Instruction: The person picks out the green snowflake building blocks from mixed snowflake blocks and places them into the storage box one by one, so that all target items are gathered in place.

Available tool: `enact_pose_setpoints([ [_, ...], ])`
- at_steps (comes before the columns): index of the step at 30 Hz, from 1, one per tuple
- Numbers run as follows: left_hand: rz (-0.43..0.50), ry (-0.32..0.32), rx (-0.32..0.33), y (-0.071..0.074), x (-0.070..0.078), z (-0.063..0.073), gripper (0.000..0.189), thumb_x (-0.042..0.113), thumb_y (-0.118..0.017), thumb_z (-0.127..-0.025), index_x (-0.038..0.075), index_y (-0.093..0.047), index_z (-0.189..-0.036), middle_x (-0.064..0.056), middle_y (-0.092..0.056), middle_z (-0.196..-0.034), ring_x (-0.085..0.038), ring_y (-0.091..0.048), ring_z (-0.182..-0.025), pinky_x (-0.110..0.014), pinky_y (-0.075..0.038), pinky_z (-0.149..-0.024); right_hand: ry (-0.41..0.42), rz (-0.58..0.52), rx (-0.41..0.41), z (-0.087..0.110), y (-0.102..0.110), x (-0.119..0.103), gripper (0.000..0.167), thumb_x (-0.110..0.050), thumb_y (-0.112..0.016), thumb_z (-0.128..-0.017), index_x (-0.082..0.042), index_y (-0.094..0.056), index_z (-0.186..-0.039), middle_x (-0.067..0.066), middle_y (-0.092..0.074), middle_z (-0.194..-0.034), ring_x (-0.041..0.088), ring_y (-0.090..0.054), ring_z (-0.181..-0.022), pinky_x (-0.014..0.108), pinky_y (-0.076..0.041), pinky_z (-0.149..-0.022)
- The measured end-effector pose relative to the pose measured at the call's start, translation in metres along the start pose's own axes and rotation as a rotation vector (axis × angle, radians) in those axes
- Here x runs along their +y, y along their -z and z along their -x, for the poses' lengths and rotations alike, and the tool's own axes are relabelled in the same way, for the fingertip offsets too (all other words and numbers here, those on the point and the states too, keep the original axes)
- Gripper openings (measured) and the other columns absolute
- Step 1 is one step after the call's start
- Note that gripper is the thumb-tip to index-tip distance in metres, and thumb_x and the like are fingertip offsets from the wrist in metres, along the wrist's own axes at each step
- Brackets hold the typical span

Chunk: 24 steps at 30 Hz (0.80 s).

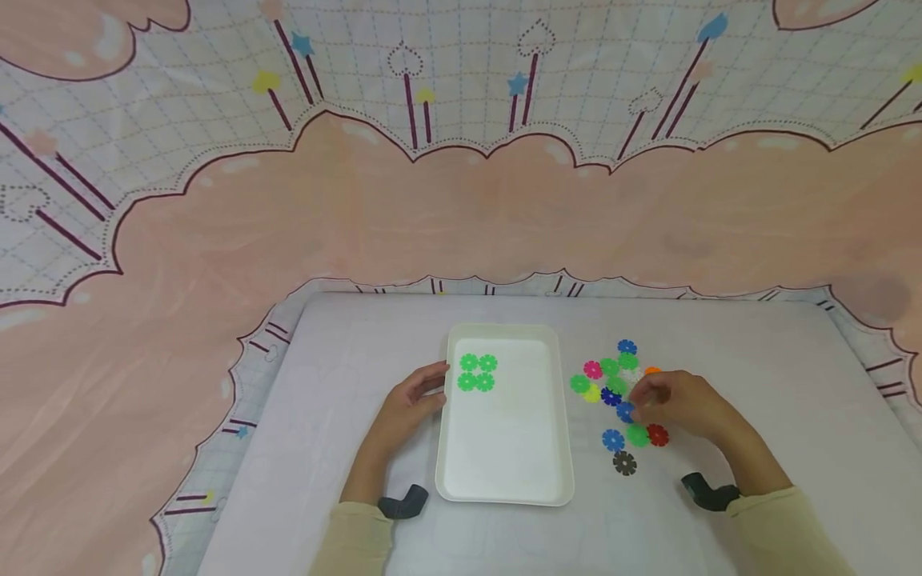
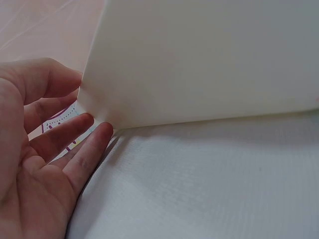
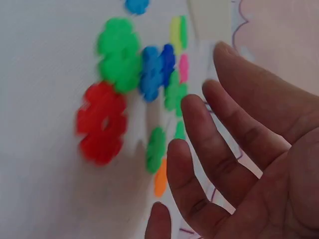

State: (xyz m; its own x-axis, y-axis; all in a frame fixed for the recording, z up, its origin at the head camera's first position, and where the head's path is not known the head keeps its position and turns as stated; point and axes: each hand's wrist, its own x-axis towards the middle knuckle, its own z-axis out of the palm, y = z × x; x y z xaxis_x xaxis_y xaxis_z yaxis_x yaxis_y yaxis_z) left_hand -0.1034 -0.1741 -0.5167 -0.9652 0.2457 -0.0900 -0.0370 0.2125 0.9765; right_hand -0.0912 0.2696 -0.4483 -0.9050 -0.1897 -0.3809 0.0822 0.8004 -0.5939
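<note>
A white rectangular tray point(image 1: 504, 448) lies in the middle of the table, with several green snowflake discs point(image 1: 469, 363) grouped at its upper left. My left hand point(image 1: 409, 406) is at the tray's left side; in the left wrist view its fingertips point(image 2: 103, 130) touch the tray's outer wall. Over the right edge of a loose pile of snowflake discs, my right hand point(image 1: 684, 406) hovers with fingers apart and holds nothing visible. Nearest to it are a blue disc point(image 1: 624, 412), a green disc point(image 3: 119, 55) and a red disc point(image 3: 102, 123).
Between the tray and the right hand lie pink point(image 1: 593, 370), yellow point(image 1: 592, 394) and dark blue point(image 1: 611, 397) discs, some overlapping. A black disc point(image 1: 624, 463) is closest to the front. Patterned cloth point(image 1: 504, 208) hangs behind the white tabletop point(image 1: 346, 344).
</note>
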Motion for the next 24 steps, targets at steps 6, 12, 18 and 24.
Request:
enact_pose_setpoints([
  [6, 0.005, -0.017, -0.002, 0.001, -0.001, 0.0, 0.05, 0.013, -0.07, -0.094, 0.016, -0.058, -0.143, -0.008, -0.058, -0.148, -0.029, -0.054, -0.138, -0.038, -0.048, -0.111, 0.015, 0.028, -0.076, 0.004, -0.003, 0.018, 0.037, -0.032, -0.089, -0.076, -0.016, -0.074, -0.106, 0.0, -0.071, -0.104, 0.025, -0.057, -0.101, 0.033, -0.053, -0.077],
  [12, 0.002, -0.008, -0.005, 0.001, 0.0, 0.001, 0.05, 0.013, -0.069, -0.094, 0.018, -0.059, -0.143, -0.006, -0.059, -0.148, -0.027, -0.054, -0.139, -0.04, -0.048, -0.112, 0.067, 0.071, -0.062, 0.002, -0.013, 0.023, 0.034, -0.024, -0.092, -0.072, -0.02, -0.072, -0.099, -0.003, -0.067, -0.095, 0.022, -0.055, -0.095, 0.033, -0.052, -0.076],
  [18, -0.004, 0.006, 0.003, 0.0, 0.0, 0.0, 0.048, 0.012, -0.069, -0.094, 0.022, -0.06, -0.14, -0.001, -0.059, -0.147, -0.025, -0.054, -0.139, -0.049, -0.043, -0.116, 0.034, 0.068, -0.053, 0.0, -0.016, 0.019, 0.029, -0.018, -0.09, -0.073, -0.02, -0.07, -0.093, 0.001, -0.061, -0.087, 0.021, -0.053, -0.086, 0.031, -0.049, -0.068],
  [24, -0.001, 0.006, 0.004, 0.0, 0.0, 0.0, 0.049, 0.013, -0.07, -0.094, 0.02, -0.06, -0.141, -0.004, -0.06, -0.146, -0.026, -0.055, -0.139, -0.051, -0.042, -0.116, 0.029, 0.034, -0.081, -0.003, -0.014, 0.021, 0.028, -0.018, -0.089, -0.075, -0.018, -0.068, -0.094, 0.002, -0.059, -0.083, 0.021, -0.053, -0.079, 0.032, -0.048, -0.064],
])
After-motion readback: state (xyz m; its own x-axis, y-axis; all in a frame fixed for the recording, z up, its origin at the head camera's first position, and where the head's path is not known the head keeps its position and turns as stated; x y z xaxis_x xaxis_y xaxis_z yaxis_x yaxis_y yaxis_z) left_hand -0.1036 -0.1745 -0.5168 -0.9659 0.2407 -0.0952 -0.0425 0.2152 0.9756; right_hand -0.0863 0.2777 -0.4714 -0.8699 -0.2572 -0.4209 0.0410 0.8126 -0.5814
